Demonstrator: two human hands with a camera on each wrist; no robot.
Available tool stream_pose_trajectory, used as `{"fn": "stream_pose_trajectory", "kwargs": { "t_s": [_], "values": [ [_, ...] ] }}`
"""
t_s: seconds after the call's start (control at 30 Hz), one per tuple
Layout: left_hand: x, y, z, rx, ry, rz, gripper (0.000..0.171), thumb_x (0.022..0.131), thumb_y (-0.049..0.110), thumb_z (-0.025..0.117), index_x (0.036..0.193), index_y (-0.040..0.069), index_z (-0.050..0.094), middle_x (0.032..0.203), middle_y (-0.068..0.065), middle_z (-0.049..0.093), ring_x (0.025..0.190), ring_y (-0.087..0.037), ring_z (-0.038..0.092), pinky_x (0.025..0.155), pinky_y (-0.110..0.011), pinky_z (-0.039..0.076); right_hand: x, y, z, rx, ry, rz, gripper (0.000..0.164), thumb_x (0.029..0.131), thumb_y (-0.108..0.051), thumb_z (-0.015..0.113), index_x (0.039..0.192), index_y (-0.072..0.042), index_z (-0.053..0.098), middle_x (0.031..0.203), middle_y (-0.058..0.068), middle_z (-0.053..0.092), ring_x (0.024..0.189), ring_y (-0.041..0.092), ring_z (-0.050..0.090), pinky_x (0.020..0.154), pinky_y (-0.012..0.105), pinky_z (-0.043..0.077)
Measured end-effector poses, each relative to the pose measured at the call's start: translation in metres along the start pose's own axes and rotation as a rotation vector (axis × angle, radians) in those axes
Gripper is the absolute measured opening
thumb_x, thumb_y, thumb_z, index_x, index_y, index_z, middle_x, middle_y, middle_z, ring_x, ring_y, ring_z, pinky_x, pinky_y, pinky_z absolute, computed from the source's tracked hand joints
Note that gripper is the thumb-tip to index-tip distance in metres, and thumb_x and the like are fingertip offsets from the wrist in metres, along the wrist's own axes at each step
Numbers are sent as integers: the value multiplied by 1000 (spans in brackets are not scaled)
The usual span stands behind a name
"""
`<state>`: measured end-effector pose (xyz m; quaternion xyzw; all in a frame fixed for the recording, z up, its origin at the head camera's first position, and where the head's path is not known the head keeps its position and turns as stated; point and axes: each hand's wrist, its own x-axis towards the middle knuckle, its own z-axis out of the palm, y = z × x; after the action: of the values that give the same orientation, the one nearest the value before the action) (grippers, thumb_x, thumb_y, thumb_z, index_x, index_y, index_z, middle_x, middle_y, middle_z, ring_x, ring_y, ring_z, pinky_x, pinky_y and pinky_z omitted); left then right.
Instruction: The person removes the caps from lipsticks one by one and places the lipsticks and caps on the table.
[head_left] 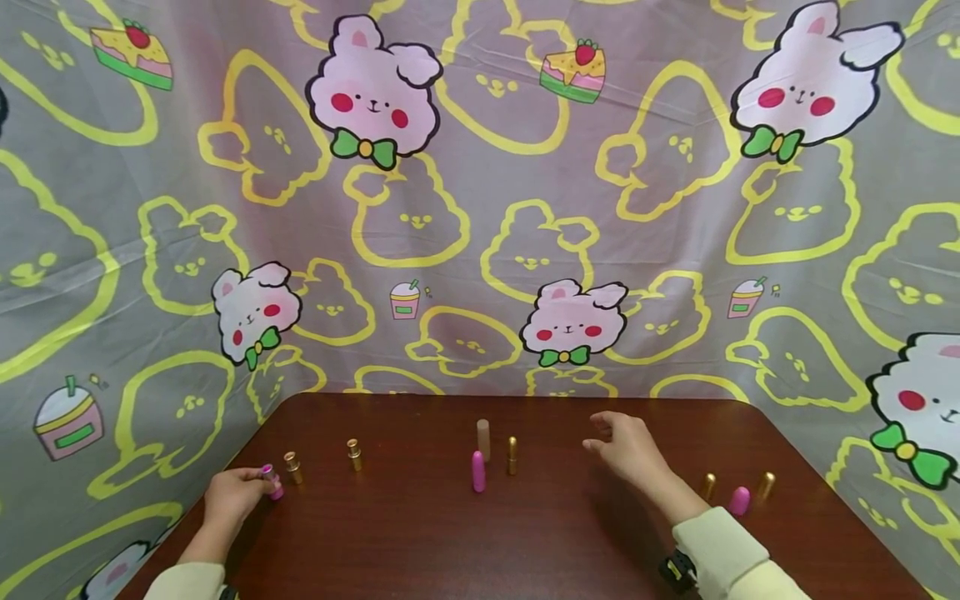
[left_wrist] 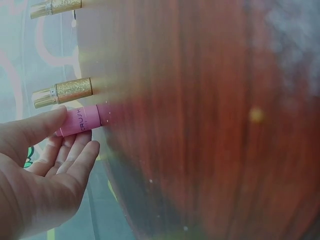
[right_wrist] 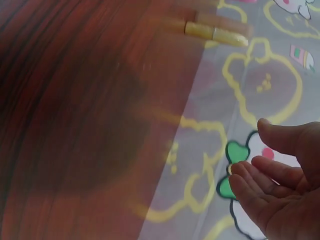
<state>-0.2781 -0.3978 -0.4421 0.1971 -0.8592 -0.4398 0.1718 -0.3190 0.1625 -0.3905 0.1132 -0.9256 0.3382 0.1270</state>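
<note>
Pink with dark lettering, a lipstick tube (head_left: 273, 483) is being held at the left side of a glossy red-brown surface (head_left: 420, 542). The left hand (head_left: 234, 497) is holding it, the grip pinching its side between thumb and fingertips; the tube is leaning slightly, and whether its base is touching the surface cannot be told. Just to its right a gold tube (head_left: 293, 468) is standing upright, and a second gold tube (head_left: 355, 455) is standing farther right and a little to the far side.

Over the right half of the surface, the right hand (head_left: 628, 448) is hovering with its grip spread, the thumb standing away from the gently bent fingers. To its left, near the middle, a beige cylinder (head_left: 483, 440) is standing on the far side, a pink bullet-shaped piece (head_left: 478, 472) on the near side, and a slim gold piece (head_left: 512, 457) just to the right. On the right side, a pink cap (head_left: 740, 501) is standing nearest, between two gold caps (head_left: 767, 485); the right sleeve (head_left: 720, 542) is showing close to the left one. Beyond the surface, a grey cloth (head_left: 480, 175) printed with rabbits and yellow outlines is hanging.
</note>
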Motion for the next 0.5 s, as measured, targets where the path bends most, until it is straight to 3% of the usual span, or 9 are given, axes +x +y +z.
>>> {"fn": "stream_pose_trajectory", "kwargs": {
  "t_s": [0.2, 0.5],
  "values": [
    [-2, 0, 1, 19, -1, 14, 30, 73, 4, 75, 93, -17, 67, 88, -25, 69, 95, -45, 55, 75, -40, 42, 8, -12, 26, 62, -29, 9, 39, 81, -7, 78, 116, 6, 64, 111, 20, 66, 97, 32, 65, 80, 45, 54],
    [-3, 3, 0, 12, 17, 12, 31, 72, 3, 76, 94, -16, 67, 90, -25, 69, 99, -48, 55, 83, -48, 41, 16, -26, 58, 113, -78, -56, 34, 81, -9, 78, 111, 3, 67, 106, 17, 68, 94, 30, 66, 78, 44, 54]
  ]
}}
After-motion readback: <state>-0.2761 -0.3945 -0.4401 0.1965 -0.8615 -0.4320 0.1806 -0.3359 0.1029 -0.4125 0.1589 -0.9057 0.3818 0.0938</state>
